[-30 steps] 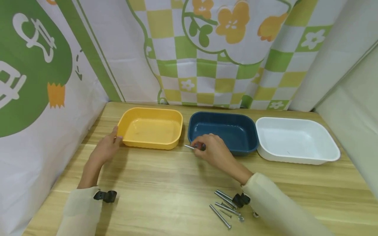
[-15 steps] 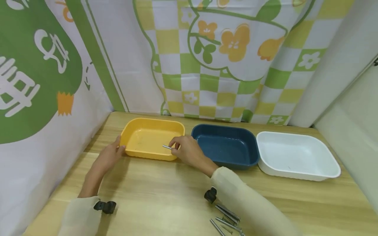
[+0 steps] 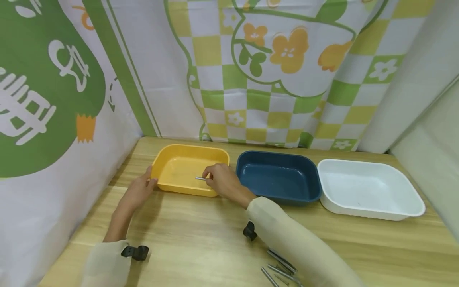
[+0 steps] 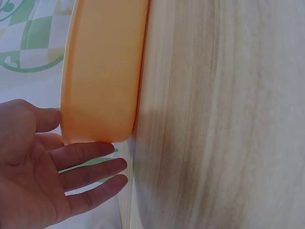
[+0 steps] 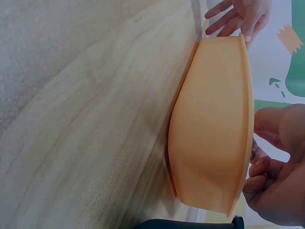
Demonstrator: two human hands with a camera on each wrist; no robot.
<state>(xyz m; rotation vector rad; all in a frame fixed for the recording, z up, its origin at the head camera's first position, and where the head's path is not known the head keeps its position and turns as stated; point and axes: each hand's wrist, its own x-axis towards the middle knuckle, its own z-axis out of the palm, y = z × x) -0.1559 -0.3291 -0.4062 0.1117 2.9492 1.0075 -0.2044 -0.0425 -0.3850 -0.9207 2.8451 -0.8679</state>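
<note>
My right hand pinches a slim silver bolt over the right part of the yellow bin. The bolt's shank points left, and its other end is hidden by the fingers. In the right wrist view, curled fingers sit just past the bin's rim. My left hand rests at the bin's left end. Seen from the left wrist, its thumb touches the rim, while several fingers lie nearly straight beside the outer wall.
To the right of the yellow bin stand a dark blue bin and a white bin. Several loose bolts and screws lie on the wooden table near the right forearm. A patterned curtain hangs behind.
The right hand has carried the bolt leftward from the blue bin's front edge to over the yellow bin. The left hand has stayed at the yellow bin's end; the head view has tilted up.
</note>
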